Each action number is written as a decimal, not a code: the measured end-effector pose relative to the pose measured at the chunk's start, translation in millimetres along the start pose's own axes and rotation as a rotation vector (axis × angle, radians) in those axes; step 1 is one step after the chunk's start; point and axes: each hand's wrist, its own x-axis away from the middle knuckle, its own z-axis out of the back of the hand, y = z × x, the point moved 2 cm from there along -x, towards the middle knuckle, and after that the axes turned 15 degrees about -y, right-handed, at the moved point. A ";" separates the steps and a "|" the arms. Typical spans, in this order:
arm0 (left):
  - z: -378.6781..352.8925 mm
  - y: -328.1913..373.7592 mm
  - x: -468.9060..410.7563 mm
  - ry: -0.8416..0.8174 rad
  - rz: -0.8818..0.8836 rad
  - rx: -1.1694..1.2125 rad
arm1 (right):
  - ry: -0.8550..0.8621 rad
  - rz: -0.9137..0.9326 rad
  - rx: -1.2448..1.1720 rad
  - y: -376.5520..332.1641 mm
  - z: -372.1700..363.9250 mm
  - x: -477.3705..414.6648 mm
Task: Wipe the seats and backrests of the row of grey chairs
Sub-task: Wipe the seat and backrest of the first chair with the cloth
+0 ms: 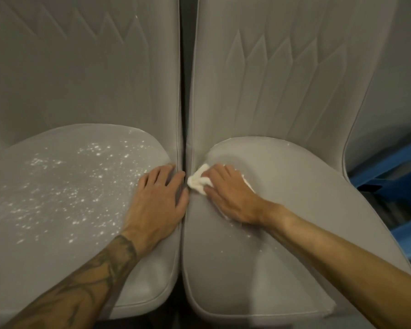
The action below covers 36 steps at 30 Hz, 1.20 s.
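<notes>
Blue stool (pixel 389 167) at three o'clock; left hand (pixel 159 198) rests flat on speckled seat (pixel 57 186), right hand (pixel 230 198) grips white cloth (pixel 197 180).

Two chairs stand side by side, a narrow gap between them. The left seat (pixel 57 198) lies before the left backrest (pixel 81 67), and the right seat (pixel 282 210) before the right backrest (pixel 282 79). Scattered specks (pixel 81 181) lie on the left seat, mostly across its middle and rear. The left hand (pixel 159 198) rests on the left seat's right edge, just beside the gap. Across the gap, the right hand (pixel 230 193) holds a cloth (pixel 197 181) down on the right seat's rear left corner. A stool (pixel 394 174) stands to the right of the right chair.
</notes>
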 end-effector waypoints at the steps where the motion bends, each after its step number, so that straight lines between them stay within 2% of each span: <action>1: 0.2 0.0 0.2 -0.004 -0.001 -0.004 | -0.025 0.050 -0.039 -4.7 0.2 9.6; 3: 0.9 -0.4 0.9 -0.014 0.004 -0.008 | -0.074 0.051 -0.112 -0.2 5.8 15.6; 9: 0.2 -0.8 0.6 -0.013 0.013 -0.013 | -0.038 -0.253 -0.007 18.7 13.3 -14.3; 14: -0.8 -1.3 1.0 -0.028 0.009 -0.004 | -0.056 -0.007 -0.035 -17.7 1.4 29.0; 16: 0.1 -1.1 1.1 -0.042 0.017 0.001 | -0.108 -0.011 -0.066 -5.0 11.8 36.7; 18: 1.4 -0.4 1.3 -0.040 0.018 -0.005 | -0.100 -0.132 -0.055 18.9 20.9 34.2; 20: 2.0 0.3 1.7 -0.036 0.017 -0.005 | -0.068 -0.327 -0.057 38.1 25.9 26.8; 23: 1.2 0.2 1.1 -0.027 0.019 0.003 | -0.045 -0.473 -0.021 25.9 16.4 18.6; 27: 0.6 -0.7 1.7 -0.001 -0.006 0.019 | -0.085 -0.192 -0.034 6.0 12.3 48.6; 28: 0.5 -1.3 2.1 0.003 -0.009 0.019 | -0.106 -0.197 -0.063 14.7 18.3 56.1; 33: 0.0 0.1 1.8 0.018 -0.011 -0.002 | -0.072 -0.575 -0.077 67.0 37.0 73.5; 36: 0.3 0.2 2.2 0.026 -0.017 -0.020 | -0.067 -0.546 -0.069 42.1 26.2 67.9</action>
